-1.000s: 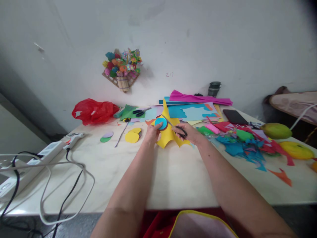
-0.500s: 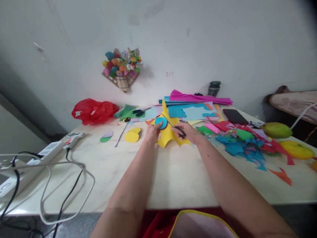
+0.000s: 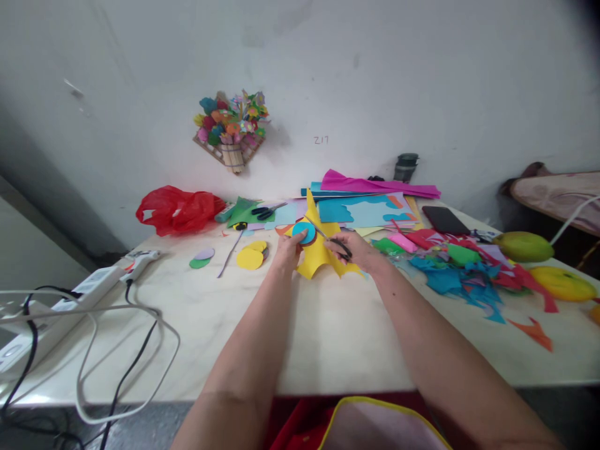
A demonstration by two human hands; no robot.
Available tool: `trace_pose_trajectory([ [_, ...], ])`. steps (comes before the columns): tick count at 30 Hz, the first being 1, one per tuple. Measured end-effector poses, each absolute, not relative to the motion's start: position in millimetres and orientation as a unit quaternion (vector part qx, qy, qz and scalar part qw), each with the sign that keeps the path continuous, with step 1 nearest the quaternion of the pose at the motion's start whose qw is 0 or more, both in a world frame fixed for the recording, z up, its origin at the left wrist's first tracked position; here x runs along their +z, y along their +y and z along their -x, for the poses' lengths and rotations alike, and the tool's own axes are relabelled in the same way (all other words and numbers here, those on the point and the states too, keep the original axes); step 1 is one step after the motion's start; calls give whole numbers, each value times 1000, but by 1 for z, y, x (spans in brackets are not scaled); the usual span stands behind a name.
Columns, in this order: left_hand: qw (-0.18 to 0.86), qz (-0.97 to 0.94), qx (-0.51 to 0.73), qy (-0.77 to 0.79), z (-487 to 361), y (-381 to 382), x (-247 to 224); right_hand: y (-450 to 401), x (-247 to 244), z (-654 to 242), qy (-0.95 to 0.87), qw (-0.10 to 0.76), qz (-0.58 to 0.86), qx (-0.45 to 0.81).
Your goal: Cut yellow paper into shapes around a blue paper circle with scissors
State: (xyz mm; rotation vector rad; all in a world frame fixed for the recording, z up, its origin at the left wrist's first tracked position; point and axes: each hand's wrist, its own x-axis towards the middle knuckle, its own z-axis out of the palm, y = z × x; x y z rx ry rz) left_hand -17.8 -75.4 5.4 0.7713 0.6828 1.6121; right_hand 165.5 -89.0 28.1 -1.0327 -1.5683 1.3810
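Note:
My left hand (image 3: 291,247) pinches a blue disc (image 3: 304,232) against a sheet of yellow paper (image 3: 316,257), whose pointed, curved edges stick up and down around it. In my right hand (image 3: 351,245) are dark-handled scissors (image 3: 342,246); their blades reach to the disc's upper right edge, over the yellow paper. Left of my hands lie several yellow circles (image 3: 250,258), partly overlapping, and farther left a green circle (image 3: 200,263) with a lilac one (image 3: 205,254).
Paper scraps (image 3: 462,275), a black phone (image 3: 445,220) and yellow-green fruit (image 3: 524,246) lie right. Behind are coloured sheets (image 3: 370,210), a pink roll (image 3: 379,185) and other scissors (image 3: 267,213). A red bag (image 3: 180,209) and power strip (image 3: 84,294) with cables are left.

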Motion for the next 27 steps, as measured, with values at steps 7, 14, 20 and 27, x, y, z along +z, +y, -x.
trace_pose_trajectory([
  [7,579,-355,674,291,24,-72,1,-88,27,-166,-626,388,406,542],
  [14,595,-364,654,293,28,-76,5,-86,25,-170,-623,380,405,552],
  [20,595,-389,640,291,31,-79,5,-79,19,-173,-626,372,387,566],
  [27,604,-383,637,288,34,-80,4,-81,21,-174,-620,369,387,574],
])
